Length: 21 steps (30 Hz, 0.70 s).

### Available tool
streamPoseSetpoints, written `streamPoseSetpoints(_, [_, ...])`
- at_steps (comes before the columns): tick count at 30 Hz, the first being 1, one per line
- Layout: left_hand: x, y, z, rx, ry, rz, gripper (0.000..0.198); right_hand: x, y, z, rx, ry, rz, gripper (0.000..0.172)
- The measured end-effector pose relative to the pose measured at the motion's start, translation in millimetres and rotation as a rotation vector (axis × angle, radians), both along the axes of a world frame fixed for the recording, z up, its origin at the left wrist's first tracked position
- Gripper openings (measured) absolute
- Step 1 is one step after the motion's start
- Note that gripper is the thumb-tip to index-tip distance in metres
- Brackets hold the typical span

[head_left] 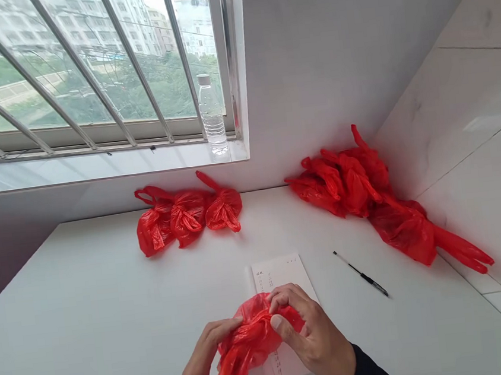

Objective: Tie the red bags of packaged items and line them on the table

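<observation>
Clutched a crumpled red thin-plastic bag [248, 338] just above the white counter [87, 300], over a white paper sheet [281, 273], with the left hand [200, 371] closed around its lower-left tail and the right hand [313, 339] pinched on its bunched upper-right end, along a slanted long axis.

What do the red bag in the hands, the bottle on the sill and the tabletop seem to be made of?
The red bag looks like thin glossy plastic film: it crumples into sharp, shiny creases. The bottle seems clear plastic, see-through with ribbed walls. The tabletop is smooth matte white, perhaps laminate or painted board; hard to tell.
</observation>
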State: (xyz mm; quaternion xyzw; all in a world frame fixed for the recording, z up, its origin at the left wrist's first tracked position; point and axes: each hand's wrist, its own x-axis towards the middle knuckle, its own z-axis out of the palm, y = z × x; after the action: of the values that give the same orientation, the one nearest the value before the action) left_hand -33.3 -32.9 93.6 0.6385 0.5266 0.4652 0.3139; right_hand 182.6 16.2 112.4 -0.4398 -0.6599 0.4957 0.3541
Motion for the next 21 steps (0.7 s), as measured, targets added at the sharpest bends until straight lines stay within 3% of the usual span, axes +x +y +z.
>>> streamPoseSetpoints(4, [12, -4, 8.7, -0.031, -0.002, -0.088, 0.045, -2, -6, -2.8, -0.095, 0.013, 0.084, 0.017])
streamPoseSetpoints(8, [20, -10, 14.4, -0.102, 0.065, -0.137, 0.059, -2, -8, -3.9, -0.115, -0.018, 0.069, 0.021])
streamPoseSetpoints(14, [13, -11, 11.6, -0.11, 0.039, -0.127, 0.05, 3, -1, -2.8, -0.215, -0.058, 0.164, 0.041])
streamPoseSetpoints(17, [9, -10, 12.7, -0.104, 0.026, -0.116, 0.049, 8, 3, -2.3, -0.201, -0.121, 0.22, 0.03])
streamPoseSetpoints(21, [6, -8, 13.8, -0.105, 0.01, -0.1, 0.053, 13, 5, -1.6, -0.178, -0.091, 0.158, 0.024])
